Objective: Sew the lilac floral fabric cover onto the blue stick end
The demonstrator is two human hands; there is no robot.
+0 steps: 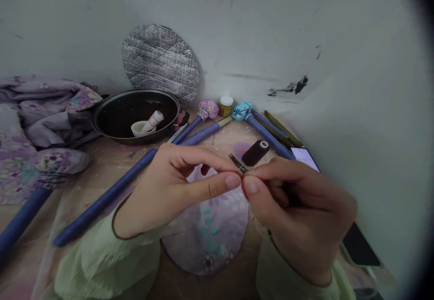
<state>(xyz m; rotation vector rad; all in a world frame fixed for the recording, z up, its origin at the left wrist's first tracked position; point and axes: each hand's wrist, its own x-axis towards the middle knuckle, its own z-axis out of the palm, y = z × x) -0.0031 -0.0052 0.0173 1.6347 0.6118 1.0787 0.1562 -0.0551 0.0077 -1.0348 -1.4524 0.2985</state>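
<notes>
In the middle of the head view, my left hand (176, 187) pinches thumb and forefinger together; what lies between the tips is too small to make out. My right hand (298, 209) is closed on small thread snips (238, 162), whose dark pointed blades stick out up and left. A bit of red shows under the right thumb. Both hands' fingertips meet, or nearly so. Below them lies a round piece of lilac floral cloth (206, 246), partly covered by my left hand. Just beyond my fingertips a spool of dark thread (256, 152) rests on its side.
A black pan (111, 114) holds a small white bowl (138, 129) with a white roll. Behind it a silvery quilted disc (159, 60) leans on the wall. Blue-wrapped sticks (105, 200), a lidded jar (225, 105), bunched floral cloth (50, 110) and a phone (305, 157) lie around.
</notes>
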